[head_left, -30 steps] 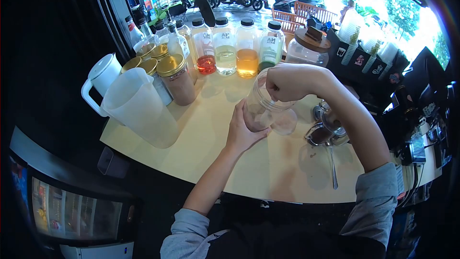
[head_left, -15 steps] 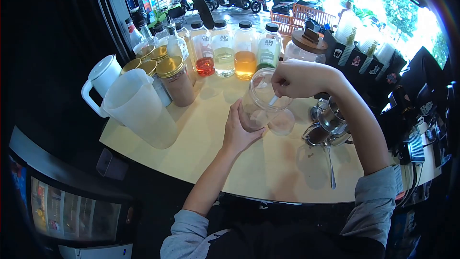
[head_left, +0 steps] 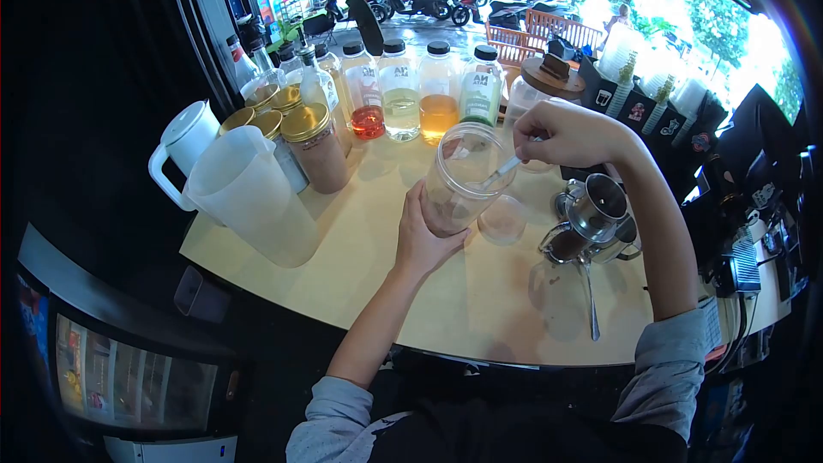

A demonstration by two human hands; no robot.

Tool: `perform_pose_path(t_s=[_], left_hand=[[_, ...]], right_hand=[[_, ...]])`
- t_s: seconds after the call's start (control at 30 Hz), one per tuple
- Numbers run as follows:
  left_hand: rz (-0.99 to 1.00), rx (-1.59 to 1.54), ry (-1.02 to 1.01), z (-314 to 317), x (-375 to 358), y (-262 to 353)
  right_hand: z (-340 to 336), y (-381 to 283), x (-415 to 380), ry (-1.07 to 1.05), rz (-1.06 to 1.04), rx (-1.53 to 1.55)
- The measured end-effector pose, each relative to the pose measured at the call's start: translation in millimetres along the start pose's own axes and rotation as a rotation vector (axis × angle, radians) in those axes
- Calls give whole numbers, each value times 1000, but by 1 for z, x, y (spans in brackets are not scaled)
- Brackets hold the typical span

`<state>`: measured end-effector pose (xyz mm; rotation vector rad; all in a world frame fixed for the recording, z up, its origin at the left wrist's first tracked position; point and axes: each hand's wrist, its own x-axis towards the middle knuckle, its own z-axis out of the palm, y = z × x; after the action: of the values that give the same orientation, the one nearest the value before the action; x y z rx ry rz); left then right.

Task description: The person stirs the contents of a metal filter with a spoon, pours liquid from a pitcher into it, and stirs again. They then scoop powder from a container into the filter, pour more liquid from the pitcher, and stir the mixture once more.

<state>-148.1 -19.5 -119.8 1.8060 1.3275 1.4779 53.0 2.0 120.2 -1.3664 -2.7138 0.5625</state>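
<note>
My left hand (head_left: 424,236) grips a clear plastic jar (head_left: 463,176) from below and tilts it off the tan counter (head_left: 360,249). Brown powder lies in the jar's bottom. My right hand (head_left: 570,133) holds a white spoon (head_left: 501,173) whose bowl reaches into the jar's open mouth. A small clear cup (head_left: 502,219) stands on the counter just right of the jar.
Two metal pitchers (head_left: 591,214) and a long metal spoon (head_left: 590,296) sit to the right. Two white plastic jugs (head_left: 240,189) stand at left beside gold-lidded jars (head_left: 313,141). Several syrup bottles (head_left: 403,90) line the back edge, with a wooden-lidded jar (head_left: 544,81) beyond.
My right hand has drawn back to the right and up, out of the jar's mouth, pulling the spoon with it. The left hand has raised and tilted the jar more.
</note>
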Motion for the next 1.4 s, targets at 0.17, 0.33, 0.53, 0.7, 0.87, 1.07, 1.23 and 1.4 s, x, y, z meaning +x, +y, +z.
perform_pose_path(t_s=[0.17, 0.33, 0.53, 0.7, 0.87, 1.07, 1.23, 1.4], left_hand=[[-26, 19, 1, 0, -1, 1], [27, 24, 36, 2, 0, -4], [13, 20, 20, 3, 0, -3], [66, 76, 42, 4, 0, -7], [46, 42, 30, 5, -1, -7], [47, 82, 21, 0, 0, 0], [77, 160, 40, 1, 0, 3], [167, 135, 58, -1, -1, 10]], right_hand=[[3, 12, -3, 9, 16, 67], [5, 19, -9, 39, 65, 156], [7, 15, -15, 77, 45, 155], [10, 22, -14, 95, 24, 208], [11, 23, -15, 0, 142, 462], [14, 32, -13, 7, 152, 456], [25, 6, -19, 231, -110, 58], [32, -15, -10, 143, -47, -133]])
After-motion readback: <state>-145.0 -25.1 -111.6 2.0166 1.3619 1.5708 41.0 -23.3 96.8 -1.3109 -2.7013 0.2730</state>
